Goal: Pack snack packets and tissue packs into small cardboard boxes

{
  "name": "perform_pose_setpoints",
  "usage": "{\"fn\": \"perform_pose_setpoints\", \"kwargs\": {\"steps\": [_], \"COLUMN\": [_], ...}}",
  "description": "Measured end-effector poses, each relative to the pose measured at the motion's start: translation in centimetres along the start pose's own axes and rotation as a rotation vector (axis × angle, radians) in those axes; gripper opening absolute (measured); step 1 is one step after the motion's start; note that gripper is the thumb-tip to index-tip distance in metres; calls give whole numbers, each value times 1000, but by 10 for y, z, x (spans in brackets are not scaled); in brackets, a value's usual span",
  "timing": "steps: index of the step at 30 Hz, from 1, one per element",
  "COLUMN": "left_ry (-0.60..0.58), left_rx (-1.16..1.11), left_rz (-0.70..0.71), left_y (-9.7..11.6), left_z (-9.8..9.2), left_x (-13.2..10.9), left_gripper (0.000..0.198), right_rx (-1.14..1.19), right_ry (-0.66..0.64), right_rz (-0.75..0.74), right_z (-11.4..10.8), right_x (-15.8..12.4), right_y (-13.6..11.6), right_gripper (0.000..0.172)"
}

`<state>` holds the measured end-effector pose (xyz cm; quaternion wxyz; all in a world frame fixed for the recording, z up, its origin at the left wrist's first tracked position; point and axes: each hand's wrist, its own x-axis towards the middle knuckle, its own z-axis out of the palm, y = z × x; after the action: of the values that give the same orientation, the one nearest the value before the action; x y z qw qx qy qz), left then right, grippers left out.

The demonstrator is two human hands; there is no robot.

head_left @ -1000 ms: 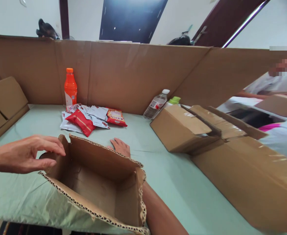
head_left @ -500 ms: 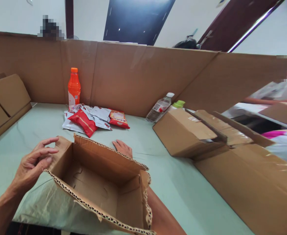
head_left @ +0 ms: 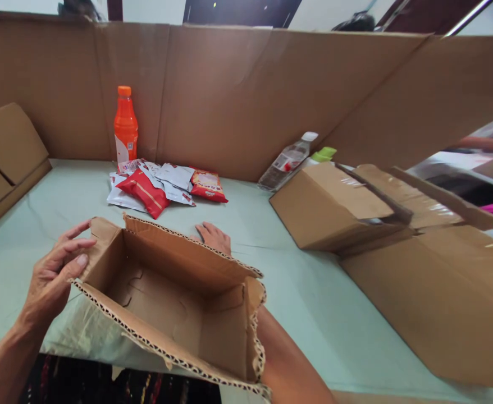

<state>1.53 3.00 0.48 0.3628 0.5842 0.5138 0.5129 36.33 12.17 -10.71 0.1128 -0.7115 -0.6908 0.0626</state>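
Observation:
An open cardboard box (head_left: pixel 162 297) with torn, ragged edges sits tilted in front of me, its inside bare. My left hand (head_left: pixel 56 272) is at its left end, fingers extended and touching the short end flap without wrapping round it. Beyond the box's far wall, my right hand (head_left: pixel 216 237) rests on the table with fingers stretched out. That forearm passes along the box's right end, and the box hides the wrist. Nearest the right hand is a pile of snack packets: a red packet (head_left: pixel 145 193), several silver-white sachets (head_left: pixel 177 177) and a red-and-yellow packet (head_left: pixel 208 186).
An orange drink bottle (head_left: pixel 126 126) stands behind the packets. A clear bottle (head_left: pixel 286 163) leans by a green-capped container (head_left: pixel 323 155). Cardboard boxes (head_left: pixel 334 207) line the right side, another box (head_left: pixel 13 143) the left. A cardboard partition (head_left: pixel 221 101) closes the back of the pale green table (head_left: pixel 314 314).
The view has tipped downward, so the partition and bottles sit higher in the picture. My left fingers are a little closer against the flap; the right hand stays on the table.

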Motion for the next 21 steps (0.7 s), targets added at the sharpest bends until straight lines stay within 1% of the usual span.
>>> {"fn": "perform_pose_setpoints", "kwargs": {"steps": [3,5,10,16,21], "left_ry": [29,34,23,47,46], "left_rx": [9,5,-4,-49,-85], "left_rz": [-112,-138,-114,-142,-145], "left_y": [-2,-3,-4,-2,-5], "left_z": [0,0,1,4,1], "left_x": [-1,-1,-3,-4,-7], "left_gripper": [35,36,30,29,27], "right_rx": [-15,-24,-27,-36,-31], "right_ry": [14,11,29,17,14], "right_rz": [22,39,58,55,45], "right_z": [3,5,10,8,6], "right_x": [2,4,5,3,1], "right_y": [0,0,1,0,0], "right_gripper": [45,44,45,46,47]}}
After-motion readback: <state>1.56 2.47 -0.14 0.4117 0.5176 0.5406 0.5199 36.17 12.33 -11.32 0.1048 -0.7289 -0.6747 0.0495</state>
